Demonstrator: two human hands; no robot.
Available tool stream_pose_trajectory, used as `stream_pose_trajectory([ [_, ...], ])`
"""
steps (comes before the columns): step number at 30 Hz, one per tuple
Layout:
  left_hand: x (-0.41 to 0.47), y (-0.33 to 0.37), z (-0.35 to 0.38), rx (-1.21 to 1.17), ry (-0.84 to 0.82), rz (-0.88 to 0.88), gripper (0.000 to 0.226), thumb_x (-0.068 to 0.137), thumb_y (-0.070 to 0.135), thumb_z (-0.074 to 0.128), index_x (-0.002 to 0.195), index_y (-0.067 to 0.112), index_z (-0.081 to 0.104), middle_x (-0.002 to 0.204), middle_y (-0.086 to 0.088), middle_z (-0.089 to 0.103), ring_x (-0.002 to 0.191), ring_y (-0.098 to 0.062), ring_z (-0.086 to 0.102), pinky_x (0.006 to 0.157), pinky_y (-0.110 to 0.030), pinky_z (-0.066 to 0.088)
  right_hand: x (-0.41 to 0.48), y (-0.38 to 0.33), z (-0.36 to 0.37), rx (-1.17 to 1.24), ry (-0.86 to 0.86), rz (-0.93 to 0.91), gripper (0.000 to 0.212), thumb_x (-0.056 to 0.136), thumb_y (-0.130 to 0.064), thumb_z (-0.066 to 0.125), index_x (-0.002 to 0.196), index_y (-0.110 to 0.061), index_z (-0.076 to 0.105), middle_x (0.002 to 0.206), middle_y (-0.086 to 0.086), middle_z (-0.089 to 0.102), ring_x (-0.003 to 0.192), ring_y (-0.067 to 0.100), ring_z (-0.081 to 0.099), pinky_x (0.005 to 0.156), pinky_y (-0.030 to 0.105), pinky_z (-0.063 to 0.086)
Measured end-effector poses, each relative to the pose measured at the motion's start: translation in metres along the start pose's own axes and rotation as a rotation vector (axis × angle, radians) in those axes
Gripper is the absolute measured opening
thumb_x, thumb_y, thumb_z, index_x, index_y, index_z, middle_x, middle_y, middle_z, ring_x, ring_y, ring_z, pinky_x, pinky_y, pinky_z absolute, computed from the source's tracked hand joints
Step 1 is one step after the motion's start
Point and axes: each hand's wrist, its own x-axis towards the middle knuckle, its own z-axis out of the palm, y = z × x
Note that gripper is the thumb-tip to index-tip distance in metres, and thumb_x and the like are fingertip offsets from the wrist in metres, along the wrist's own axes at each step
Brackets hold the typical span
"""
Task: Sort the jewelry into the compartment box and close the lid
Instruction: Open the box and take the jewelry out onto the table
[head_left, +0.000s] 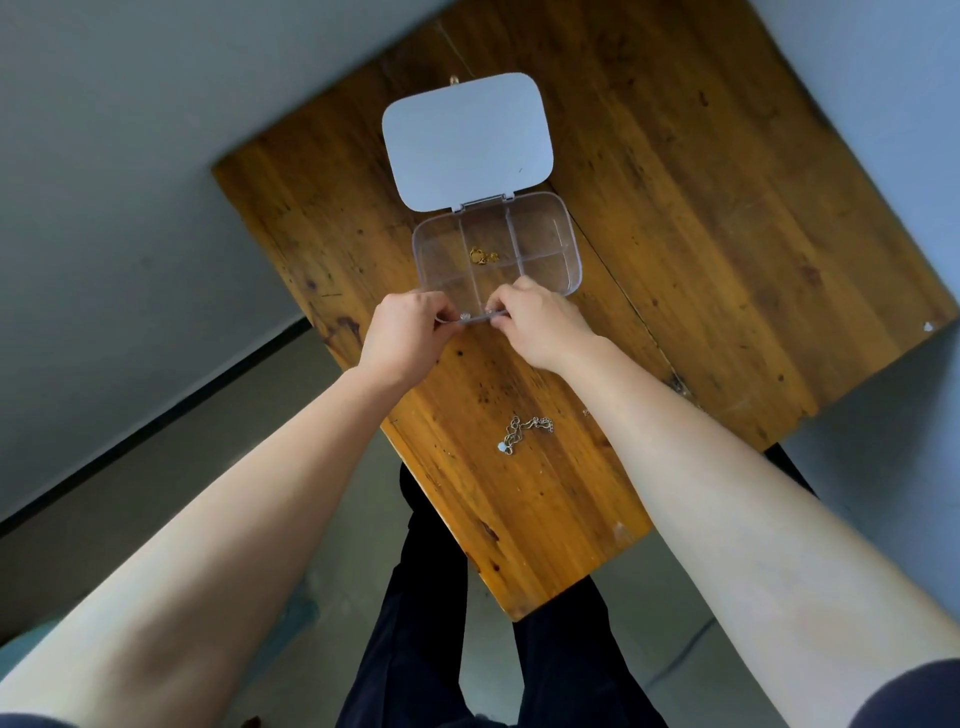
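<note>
A clear compartment box (566, 244) lies open on the wooden table, its pale lid (467, 140) folded back flat behind it. Gold jewelry (483, 256) rests in the middle back compartment. My left hand (402, 338) and my right hand (540, 322) meet at the box's near edge. Their fingertips pinch a small silver piece (466, 315) between them, over the front middle compartment. A silver chain with a small pendant (522, 434) lies loose on the table, closer to me, between my forearms.
The wooden table (701, 234) is small and set at an angle, with its near corner above my dark trousers (431, 597). A small gold item (454, 79) peeks out behind the lid. Grey walls and floor surround the table.
</note>
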Motion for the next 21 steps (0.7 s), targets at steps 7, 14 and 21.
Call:
stream_pose_trajectory([
  [7,-0.001,0.006,-0.003,-0.027,-0.005,-0.060,0.014,0.086,0.028,0.076,0.089,0.014,0.074,0.086,-0.002,0.074,0.075,-0.017,0.068,0.067,-0.029,0.054,-0.014,0.003,-0.016,0.307,0.074,0.067,0.015,0.094,-0.037,0.067,0.105,-0.026,0.067,0.107,-0.008,0.067,0.072,0.004,0.060,0.068,0.026,0.056],
  [14,-0.019,0.034,-0.026,-0.164,0.129,-0.033,0.008,0.086,0.023,0.076,0.083,0.017,0.070,0.084,0.004,0.071,0.069,-0.014,0.065,0.065,-0.037,0.057,-0.053,-0.005,-0.037,0.664,0.349,0.199,0.006,0.092,-0.034,0.070,0.098,-0.032,0.069,0.086,-0.019,0.070,0.077,0.001,0.071,0.060,0.021,0.060],
  [21,-0.052,0.066,-0.027,-0.507,0.215,-0.154,0.008,0.091,0.022,0.072,0.088,0.020,0.064,0.084,0.011,0.070,0.079,-0.008,0.068,0.068,-0.041,0.060,-0.092,0.001,-0.040,0.770,0.485,0.268,0.011,0.096,-0.033,0.066,0.105,-0.028,0.070,0.087,-0.015,0.072,0.081,0.001,0.071,0.059,0.020,0.060],
])
